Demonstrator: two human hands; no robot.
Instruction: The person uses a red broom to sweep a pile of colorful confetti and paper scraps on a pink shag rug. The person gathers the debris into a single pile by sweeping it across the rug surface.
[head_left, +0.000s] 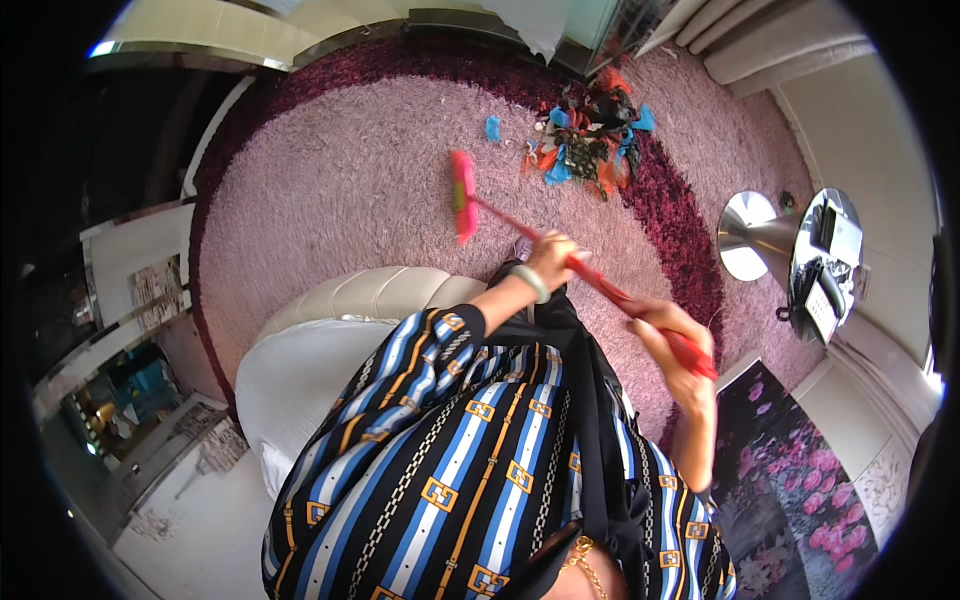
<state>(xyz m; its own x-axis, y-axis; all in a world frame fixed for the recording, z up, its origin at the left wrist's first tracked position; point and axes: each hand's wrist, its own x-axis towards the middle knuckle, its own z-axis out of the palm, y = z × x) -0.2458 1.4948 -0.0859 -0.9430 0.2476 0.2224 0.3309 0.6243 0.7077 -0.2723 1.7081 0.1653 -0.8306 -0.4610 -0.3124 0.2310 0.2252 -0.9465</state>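
A broom (464, 196) with a pink head and a red handle slants across the carpet before me, its head slightly blurred. My left hand (553, 260), with a pale bangle at the wrist, is closed around the middle of the handle. Near the handle's upper end, my right hand (673, 341) grips it too. The bristles face left, over the pink shag carpet (337, 172). Beyond the broom head, to the right, lies a heap of crumpled scraps (592, 142) in black, red, orange and blue. One blue scrap (492, 128) lies apart, left of the heap.
A padded round bed (315, 375) with a white sheet is close at my left. On the right stands a mirrored pedestal table (806, 262) carrying a telephone (831, 289). Curtains (772, 37) hang at far right. A floral-patterned panel (795, 480) is at lower right.
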